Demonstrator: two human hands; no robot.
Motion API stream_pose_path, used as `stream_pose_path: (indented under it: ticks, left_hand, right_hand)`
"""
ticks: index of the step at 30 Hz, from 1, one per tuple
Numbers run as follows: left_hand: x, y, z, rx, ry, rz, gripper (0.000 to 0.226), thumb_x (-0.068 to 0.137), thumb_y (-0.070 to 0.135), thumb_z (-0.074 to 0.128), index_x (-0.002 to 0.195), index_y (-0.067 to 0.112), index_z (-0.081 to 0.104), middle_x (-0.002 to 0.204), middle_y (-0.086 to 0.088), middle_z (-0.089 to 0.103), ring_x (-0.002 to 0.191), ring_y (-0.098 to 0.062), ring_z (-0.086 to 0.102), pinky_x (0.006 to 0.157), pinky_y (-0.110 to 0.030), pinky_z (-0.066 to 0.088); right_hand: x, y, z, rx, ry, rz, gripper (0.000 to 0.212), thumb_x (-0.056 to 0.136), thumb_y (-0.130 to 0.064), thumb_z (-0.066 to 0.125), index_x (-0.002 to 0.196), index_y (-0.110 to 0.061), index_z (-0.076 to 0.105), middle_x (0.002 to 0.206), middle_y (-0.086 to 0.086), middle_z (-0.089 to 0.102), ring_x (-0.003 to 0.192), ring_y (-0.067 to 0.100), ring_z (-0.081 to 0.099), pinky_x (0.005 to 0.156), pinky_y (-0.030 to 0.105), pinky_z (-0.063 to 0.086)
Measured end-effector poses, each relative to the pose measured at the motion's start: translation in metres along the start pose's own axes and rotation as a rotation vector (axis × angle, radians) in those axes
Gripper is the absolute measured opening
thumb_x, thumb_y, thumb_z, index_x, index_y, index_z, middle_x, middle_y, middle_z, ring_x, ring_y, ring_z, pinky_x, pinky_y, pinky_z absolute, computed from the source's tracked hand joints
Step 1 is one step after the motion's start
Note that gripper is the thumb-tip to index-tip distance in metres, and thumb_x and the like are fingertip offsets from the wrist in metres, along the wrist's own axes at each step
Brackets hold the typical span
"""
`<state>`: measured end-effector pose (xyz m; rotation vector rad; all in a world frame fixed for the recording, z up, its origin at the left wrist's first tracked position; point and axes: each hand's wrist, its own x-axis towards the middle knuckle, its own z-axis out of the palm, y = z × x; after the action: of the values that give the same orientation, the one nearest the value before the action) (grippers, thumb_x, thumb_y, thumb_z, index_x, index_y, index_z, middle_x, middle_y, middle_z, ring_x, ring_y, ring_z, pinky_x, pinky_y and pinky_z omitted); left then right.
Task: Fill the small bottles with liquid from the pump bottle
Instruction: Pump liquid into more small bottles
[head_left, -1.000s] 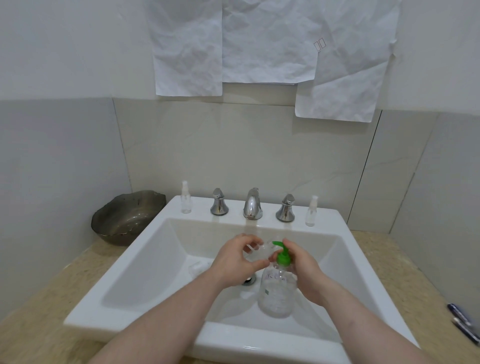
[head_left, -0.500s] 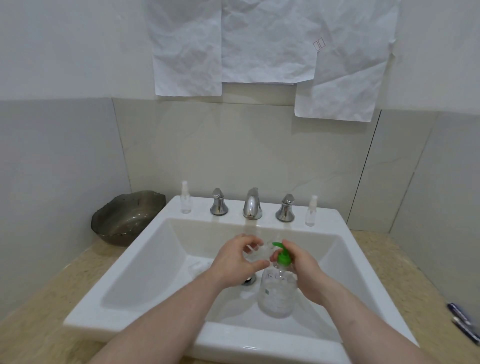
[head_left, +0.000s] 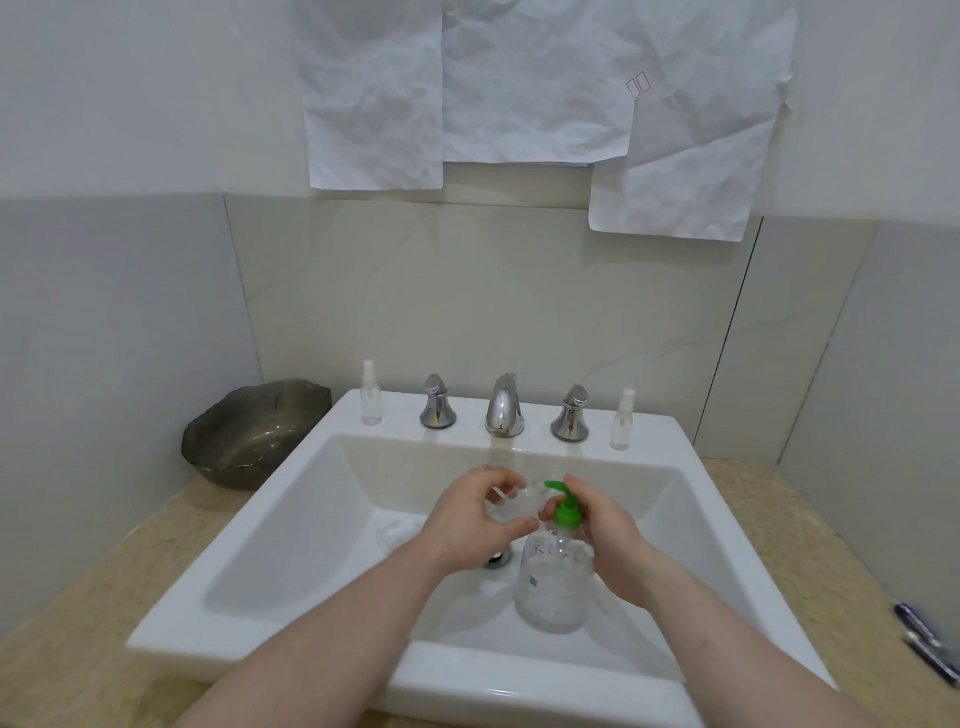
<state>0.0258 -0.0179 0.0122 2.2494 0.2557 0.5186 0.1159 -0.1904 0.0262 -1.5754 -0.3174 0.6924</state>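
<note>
White porcelain forms the sink (head_left: 291, 525), whose basin slopes down to a drain (head_left: 497, 559) near the middle. Inside the basin, toward 5 o'clock from the drain, stands the clear pump bottle (head_left: 554, 587) with its green pump (head_left: 565, 506) on top, the spout pointing to 10 o'clock. The right hand (head_left: 605, 540) wraps the bottle's neck and shoulder from 3 o'clock, fingers curled round it just under the pump. The left hand (head_left: 467, 525) pinches a small clear bottle (head_left: 522, 501) between thumb and curled fingers, tilted, its mouth right at the spout tip; whether they touch I cannot tell. Both forearms cross the sink's front rim from 6 o'clock. On the back ledge, the faucet (head_left: 503, 408) sits at 12 o'clock between two chrome handles, with one spray bottle (head_left: 370, 396) at the ledge's far left and another (head_left: 623, 422) at its far right, each close to a corner. Open basin lies to 9 o'clock of the hands and along the back wall under the faucet. A dark bowl (head_left: 249, 434) rests on the counter at 10 o'clock, touching the sink's left edge. Pens (head_left: 927, 644) lie near the counter's right edge at 4 o'clock. Crumpled paper sheets (head_left: 519, 88) hang on the wall above.
</note>
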Motion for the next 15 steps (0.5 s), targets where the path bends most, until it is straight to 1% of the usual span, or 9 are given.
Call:
stream_pose_path:
  ticks: [3,4,7,9,11,12,15]
  left_hand:
    - [-0.0001,0.0003,-0.0005,-0.002,0.001,-0.003,0.044,0.073,0.046,0.087,0.112,0.039,0.068,0.105,0.019,0.062,0.095,0.002,0.06,0.08,-0.016,0.045]
    - [-0.0004,0.0008,-0.001,-0.004,0.004,-0.003,0.046,0.071,0.049,0.086,0.112,0.038,0.068,0.105,0.019,0.061,0.095,0.002,0.061,0.08,-0.017,0.045]
    - [-0.0016,0.0042,-0.0013,-0.011,0.011,0.004,0.06,0.062,0.07,0.075,0.111,0.036,0.069,0.104,0.019,0.062,0.094,0.002,0.061,0.081,-0.018,0.048]
    - [-0.0018,0.0049,-0.0009,-0.009,0.017,0.01,0.062,0.061,0.074,0.073,0.111,0.037,0.069,0.105,0.019,0.062,0.095,0.002,0.061,0.081,-0.018,0.048]
    - [-0.0014,0.0043,-0.0005,-0.003,0.02,0.016,0.059,0.063,0.072,0.074,0.11,0.037,0.069,0.105,0.018,0.063,0.094,0.002,0.061,0.081,-0.017,0.048]
    - [-0.001,0.0038,-0.0005,0.002,0.019,0.017,0.056,0.065,0.069,0.077,0.11,0.037,0.069,0.105,0.018,0.063,0.095,0.002,0.061,0.081,-0.017,0.048]
    - [-0.0005,0.0033,-0.001,0.007,0.009,0.002,0.047,0.073,0.051,0.085,0.114,0.036,0.068,0.106,0.019,0.062,0.095,0.003,0.061,0.081,-0.016,0.046]
  right_hand:
    - [0.0007,0.0031,0.0016,-0.021,0.015,-0.011,0.048,0.102,-0.051,0.05,0.074,-0.019,0.072,0.084,-0.002,0.074,0.089,0.02,0.062,0.089,0.036,0.04]
    - [0.0007,0.0037,0.0018,-0.025,0.015,-0.012,0.048,0.101,-0.054,0.05,0.076,-0.019,0.073,0.086,-0.002,0.075,0.09,0.02,0.063,0.091,0.037,0.04]
    - [0.0007,0.0046,0.0016,-0.027,0.017,-0.005,0.05,0.098,-0.061,0.05,0.081,-0.022,0.076,0.092,-0.001,0.077,0.097,0.02,0.065,0.103,0.039,0.038]
    - [0.0002,0.0042,0.0023,-0.035,0.016,-0.003,0.051,0.098,-0.063,0.05,0.08,-0.024,0.077,0.092,-0.001,0.078,0.1,0.02,0.066,0.107,0.04,0.037]
    - [-0.0003,0.0033,0.003,-0.026,0.017,-0.003,0.049,0.099,-0.06,0.05,0.083,-0.023,0.077,0.091,-0.001,0.078,0.098,0.02,0.066,0.106,0.04,0.039]
    - [-0.0003,0.0025,0.0027,-0.017,0.014,-0.003,0.047,0.1,-0.057,0.05,0.084,-0.021,0.076,0.09,-0.001,0.077,0.095,0.02,0.065,0.101,0.039,0.041]
    - [-0.0016,-0.0017,0.0008,0.007,-0.011,-0.001,0.046,0.103,-0.049,0.046,0.079,-0.017,0.069,0.091,0.002,0.072,0.086,0.018,0.061,0.081,0.034,0.04]
